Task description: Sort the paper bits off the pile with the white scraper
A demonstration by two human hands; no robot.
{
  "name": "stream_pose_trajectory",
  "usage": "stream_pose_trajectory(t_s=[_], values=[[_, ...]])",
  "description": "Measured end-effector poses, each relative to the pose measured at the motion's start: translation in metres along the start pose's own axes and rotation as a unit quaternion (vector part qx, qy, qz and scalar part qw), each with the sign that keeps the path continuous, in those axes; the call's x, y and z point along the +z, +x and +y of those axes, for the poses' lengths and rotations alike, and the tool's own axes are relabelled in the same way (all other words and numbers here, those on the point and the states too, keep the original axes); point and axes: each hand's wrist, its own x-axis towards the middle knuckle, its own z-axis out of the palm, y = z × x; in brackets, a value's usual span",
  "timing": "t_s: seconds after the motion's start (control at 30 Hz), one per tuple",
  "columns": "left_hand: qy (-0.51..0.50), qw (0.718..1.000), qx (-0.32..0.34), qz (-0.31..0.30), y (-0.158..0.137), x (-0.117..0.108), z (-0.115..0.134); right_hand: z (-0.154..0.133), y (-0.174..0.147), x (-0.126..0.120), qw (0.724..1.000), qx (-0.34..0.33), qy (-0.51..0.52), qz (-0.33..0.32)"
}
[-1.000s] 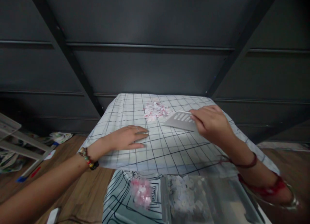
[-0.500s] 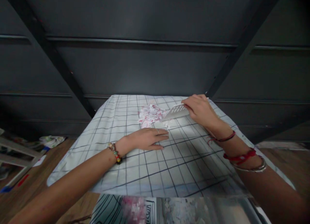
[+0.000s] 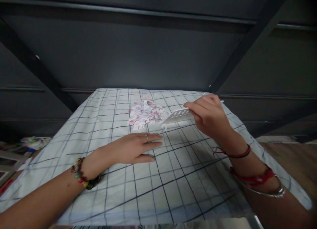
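My right hand [image 3: 209,115] grips a flat white slotted tool [image 3: 175,117], like a slotted turner; its exact kind is unclear. The tool is tilted, its lower edge near the cloth at the right side of a heap of white and pink paper scraps [image 3: 148,113]. Just in front of the heap, my left hand [image 3: 135,148] lies palm down on the checked cloth, fingers stretched out, holding nothing. A few scraps sit by the tool's edge.
A white tablecloth with dark grid lines [image 3: 148,182] covers the table. Dark panels [image 3: 138,50] rise behind its far edge. At the lower left stands a pale chair frame [image 3: 11,156]. Wooden floor [image 3: 292,159] shows at the right.
My view has tipped down and closer to the table, so the bags at the front edge have nearly left it. The tool stays beside the heap, and the left hand remains flat.
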Motion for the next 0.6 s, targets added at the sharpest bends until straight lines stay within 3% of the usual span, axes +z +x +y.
stream_pose_trajectory(t_s=[0.33, 0.6], values=[[0.011, 1.000, -0.003, 0.001, -0.0021, -0.0008, 0.0010, 0.0043, -0.0017, -0.0024, 1.000, -0.006, 0.021, -0.008], [0.019, 1.000, 0.011, 0.007, -0.0008, 0.0000, 0.0003, 0.0053, -0.0021, -0.0027, 0.999, -0.013, 0.005, 0.029]])
